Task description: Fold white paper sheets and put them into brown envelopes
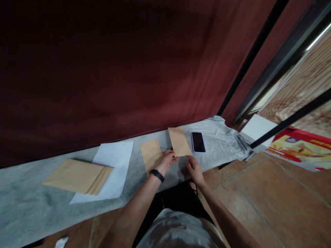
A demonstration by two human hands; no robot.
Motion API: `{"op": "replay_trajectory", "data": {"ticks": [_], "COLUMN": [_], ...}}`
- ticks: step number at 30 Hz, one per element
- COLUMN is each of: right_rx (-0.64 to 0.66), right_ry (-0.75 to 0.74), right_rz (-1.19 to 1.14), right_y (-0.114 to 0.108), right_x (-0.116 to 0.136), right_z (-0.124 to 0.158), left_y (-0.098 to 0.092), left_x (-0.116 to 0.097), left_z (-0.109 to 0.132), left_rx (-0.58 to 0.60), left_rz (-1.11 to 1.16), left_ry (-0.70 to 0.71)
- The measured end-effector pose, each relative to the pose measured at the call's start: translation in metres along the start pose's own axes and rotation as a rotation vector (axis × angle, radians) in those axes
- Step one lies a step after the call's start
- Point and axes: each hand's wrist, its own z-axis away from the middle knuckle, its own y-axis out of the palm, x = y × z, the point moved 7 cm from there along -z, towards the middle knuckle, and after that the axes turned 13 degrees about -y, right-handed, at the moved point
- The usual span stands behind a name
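Observation:
A brown paper envelope (179, 141) is held up a little over the bench by its near edge. My left hand (167, 160), with a black band on the wrist, pinches its near left corner. At the near right corner, the fingers of my right hand (194, 169) are closed on the edge. Another brown envelope (150, 153) lies flat to the left, partly covered by my left hand and forearm. Just right of the held envelope is a dark-screened phone (198, 142) in a pale case.
A stack of brown envelopes (74, 175) rests on white paper sheets (121, 165) at the left. Grey cloth (219, 137) covers the narrow bench. Behind it hangs a dark red curtain (116, 75). Black poles (254, 51) and a colourful printed box (301, 148) are at the right.

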Motion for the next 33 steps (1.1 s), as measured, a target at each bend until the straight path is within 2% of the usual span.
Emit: {"op": "replay_trajectory", "data": {"ticks": [4,7,12,17,21,26,28,29,31,33], "right_rx": [-0.216,-0.292,-0.377,-0.428,-0.401,-0.290,-0.214,-0.175,-0.099,0.001], "right_ry": [0.352,0.514,0.513,0.494,0.519,0.568,0.530,0.465,0.252,0.015], "right_rz": [-0.380,-0.648,-0.775,-0.751,-0.716,-0.671,-0.466,-0.318,-0.034,0.159], "right_y": [0.001,0.010,0.009,0.006,0.008,0.004,-0.005,-0.011,-0.020,-0.018], "right_x": [-0.022,-0.027,-0.022,-0.023,-0.029,-0.035,-0.035,-0.031,-0.017,0.001], "right_z": [-0.007,-0.012,-0.024,-0.030,-0.030,-0.018,-0.013,-0.013,-0.018,-0.022], "left_y": [-0.010,-0.012,-0.016,-0.010,-0.001,-0.002,-0.001,0.000,0.003,0.007], "left_x": [0.004,0.007,0.008,0.013,0.016,0.021,0.022,0.022,0.022,0.020], "left_z": [0.010,0.013,0.012,0.011,0.003,-0.010,-0.014,-0.016,-0.019,-0.021], "left_rx": [-0.049,-0.072,-0.110,-0.091,-0.077,-0.150,-0.168,-0.173,-0.176,-0.176], "left_rz": [-0.013,-0.041,-0.066,0.000,0.028,0.047,0.044,0.042,0.034,0.019], "left_ry": [0.081,0.133,0.180,0.127,0.065,0.033,0.028,0.028,0.032,0.034]}}
